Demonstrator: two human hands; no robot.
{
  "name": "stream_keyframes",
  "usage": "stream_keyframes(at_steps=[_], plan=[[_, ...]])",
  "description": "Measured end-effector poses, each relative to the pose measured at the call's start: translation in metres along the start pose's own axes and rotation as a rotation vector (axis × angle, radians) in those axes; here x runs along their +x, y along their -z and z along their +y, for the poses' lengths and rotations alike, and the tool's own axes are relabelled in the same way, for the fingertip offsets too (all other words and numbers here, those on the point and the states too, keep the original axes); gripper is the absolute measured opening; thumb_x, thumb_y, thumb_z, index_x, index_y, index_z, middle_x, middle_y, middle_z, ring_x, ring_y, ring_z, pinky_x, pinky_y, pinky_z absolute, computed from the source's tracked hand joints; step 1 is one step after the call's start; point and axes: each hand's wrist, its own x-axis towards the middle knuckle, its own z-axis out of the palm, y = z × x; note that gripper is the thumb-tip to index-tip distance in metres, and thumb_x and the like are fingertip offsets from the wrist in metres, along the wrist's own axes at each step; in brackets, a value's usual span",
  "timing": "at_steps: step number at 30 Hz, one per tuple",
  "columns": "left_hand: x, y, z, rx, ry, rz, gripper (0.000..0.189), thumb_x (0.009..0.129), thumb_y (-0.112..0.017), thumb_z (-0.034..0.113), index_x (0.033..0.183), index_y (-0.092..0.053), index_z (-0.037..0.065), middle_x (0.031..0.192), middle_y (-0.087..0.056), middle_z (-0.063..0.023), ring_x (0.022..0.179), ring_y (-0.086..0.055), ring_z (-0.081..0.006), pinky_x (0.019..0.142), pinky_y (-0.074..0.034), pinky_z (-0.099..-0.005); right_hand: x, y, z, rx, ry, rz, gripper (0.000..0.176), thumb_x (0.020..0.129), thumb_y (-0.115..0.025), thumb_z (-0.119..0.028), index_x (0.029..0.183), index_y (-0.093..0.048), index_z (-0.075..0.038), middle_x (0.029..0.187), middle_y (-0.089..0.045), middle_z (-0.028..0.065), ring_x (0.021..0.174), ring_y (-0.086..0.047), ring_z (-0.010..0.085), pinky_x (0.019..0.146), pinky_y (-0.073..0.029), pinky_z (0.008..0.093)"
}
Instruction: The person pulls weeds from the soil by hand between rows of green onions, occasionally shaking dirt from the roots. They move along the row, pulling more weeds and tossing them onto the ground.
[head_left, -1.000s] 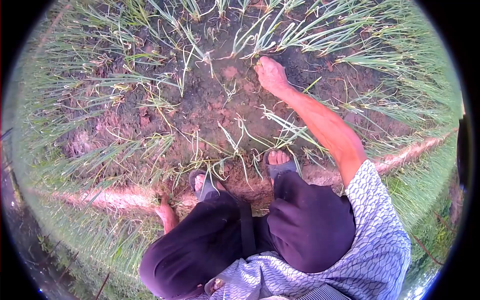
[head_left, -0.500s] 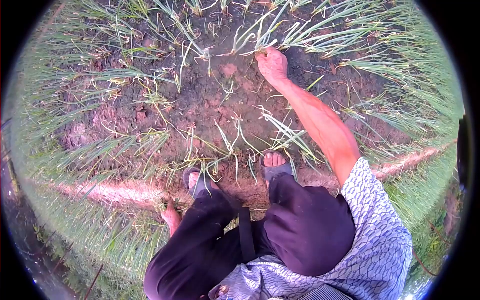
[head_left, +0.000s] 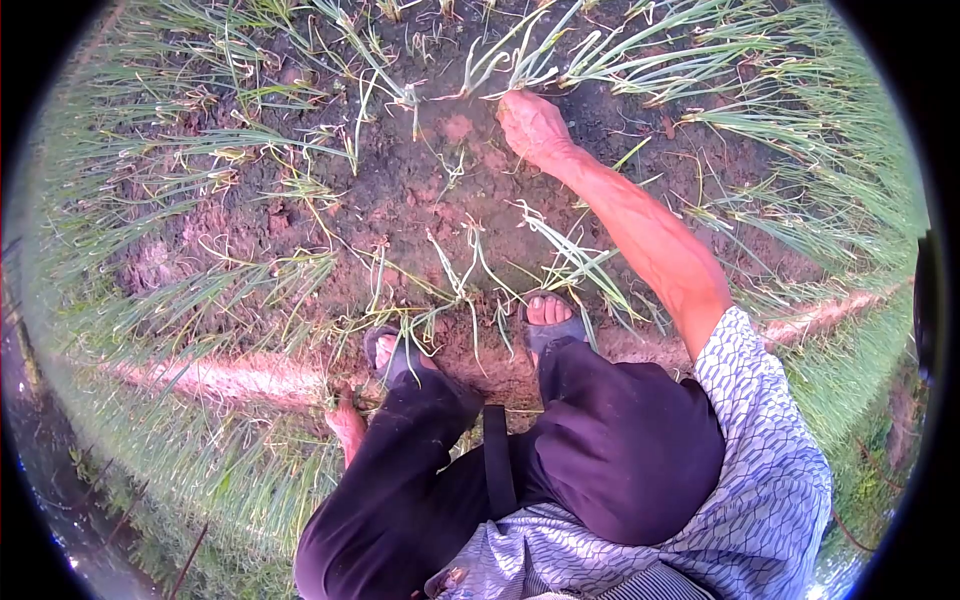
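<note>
Out in front, my right hand [head_left: 530, 125] is closed in a fist, low over the dark soil at the foot of an onion plant [head_left: 527, 65]. Its fingertips face away from me, so whatever they pinch is hidden. Beside my left shin, my left hand [head_left: 347, 420] hangs near the edge of the soil ridge, partly covered by my trouser leg. Its fingers look closed, with small green bits beside them that I cannot make out clearly. Thin onion plants [head_left: 575, 255] lean over the soil between my feet and my right hand.
My sandalled feet [head_left: 548, 312] stand on a bare soil ridge [head_left: 230, 385] along the bed's near side. Dense rows of green onion leaves [head_left: 780, 60] spread on the right, with more plants [head_left: 230, 145] on the left. Grassy growth [head_left: 240, 480] lies behind the ridge.
My right hand has shifted slightly left and turned a little, staying closed near the soil. My left hand stays almost where it was beside my leg.
</note>
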Motion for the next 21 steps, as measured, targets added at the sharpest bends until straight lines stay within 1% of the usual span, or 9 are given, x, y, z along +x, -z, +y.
stream_keyframes(at_steps=[1,3,7,10,11,13,15,19,21], plan=[[-0.001,0.001,0.002,0.009,-0.003,-0.002,0.029,0.089,-0.058,0.033,0.097,-0.064,0.006,0.085,-0.064,-0.004,0.077,-0.06,-0.0146,0.058,-0.045,-0.0306,-0.009,-0.005,-0.016,-0.035,0.033,-0.01,0.01,0.086,-0.057,-0.013,0.088,-0.052,-0.005,0.075,-0.056,0.0107,0.074,-0.061,0.0287,0.062,-0.049,0.0414],[-0.008,-0.003,0.009,0.028,-0.011,-0.004,0.028,0.088,-0.058,0.032,0.097,-0.064,0.006,0.084,-0.064,-0.0038,0.076,-0.06,-0.0147,0.057,-0.045,-0.0306,-0.023,-0.012,-0.026,-1.059,0.498,-0.025,0.012,0.085,-0.058,-0.013,0.09,-0.052,-0.005,0.076,-0.057,0.0127,0.076,-0.06,0.0332,0.065,-0.049,0.0426],[-0.03,-0.014,0.036,0.099,-0.061,-0.017,0.026,0.087,-0.058,0.03,0.096,-0.064,0.007,0.082,-0.062,-0.0035,0.075,-0.06,-0.0149,0.056,-0.045,-0.0308,-0.041,-0.03,-0.034,-1.122,0.384,0.028,0.016,0.082,-0.062,-0.015,0.089,-0.052,-0.004,0.084,-0.058,0.017,0.078,-0.06,0.0384,0.071,-0.05,0.0435],[-0.073,-0.031,0.075,0.241,-0.127,-0.033,0.025,0.086,-0.057,0.029,0.095,-0.064,0.007,0.08,-0.061,-0.0032,0.074,-0.059,-0.0151,0.056,-0.044,-0.0309,-0.025,-0.025,0.0,-1.337,0.378,-0.163,0.015,0.082,-0.061,-0.015,0.087,-0.052,-0.005,0.085,-0.058,0.018,0.074,-0.061,0.0398,0.066,-0.051,0.0442],[-0.094,-0.039,0.093,0.308,-0.156,-0.037,0.024,0.085,-0.057,0.029,0.095,-0.064,0.008,0.079,-0.061,-0.0032,0.074,-0.059,-0.0151,0.056,-0.044,-0.031,-0.039,-0.03,-0.019,-1.233,0.47,-0.047,0.01,0.084,-0.057,-0.013,0.083,-0.052,-0.005,0.077,-0.057,0.0173,0.067,-0.06,0.0396,0.059,-0.051,0.0445],[-0.149,-0.059,0.142,0.505,-0.196,-0.047,0.024,0.085,-0.057,0.028,0.094,-0.064,0.008,0.078,-0.06,-0.003,0.073,-0.059,-0.0152,0.055,-0.044,-0.031,-0.033,-0.008,-0.002,-0.875,0.272,0.047,0.007,0.084,-0.055,-0.011,0.082,-0.052,-0.004,0.071,-0.056,0.0174,0.061,-0.059,0.0403,0.055,-0.049,0.0457],[-0.21,-0.082,0.196,0.71,-0.217,-0.044,0.023,0.084,-0.057,0.028,0.094,-0.064,0.008,0.077,-0.059,-0.0028,0.073,-0.059,-0.0153,0.055,-0.044,-0.0311,-0.045,0.009,-0.019,-1.138,0.41,0.289,0.007,0.086,-0.054,-0.008,0.082,-0.051,-0.003,0.063,-0.052,0.0122,0.053,-0.057,0.029,0.048,-0.046,0.0393],[-0.305,-0.122,0.276,0.914,-0.256,-0.027,0.022,0.083,-0.057,0.027,0.093,-0.064,0.009,0.076,-0.058,-0.0026,0.072,-0.058,-0.0155,0.054,-0.043,-0.0312,-0.07,0.048,-0.059,-0.68,-0.089,0.224,0.016,0.085,-0.061,-0.011,0.089,-0.051,0.001,0.073,-0.059,0.0185,0.064,-0.062,0.0323,0.055,-0.049,0.0421],[-0.332,-0.135,0.298,0.92,-0.285,0.012,0.021,0.082,-0.057,0.026,0.093,-0.063,0.009,0.074,-0.058,-0.0024,0.071,-0.058,-0.0156,0.054,-0.043,-0.0314,-0.066,0.055,-0.039,-0.998,0.156,0.234,0.016,0.086,-0.061,-0.01,0.092,-0.05,0.001,0.075,-0.059,0.0204,0.069,-0.062,0.0399,0.059,-0.048,0.0478]])
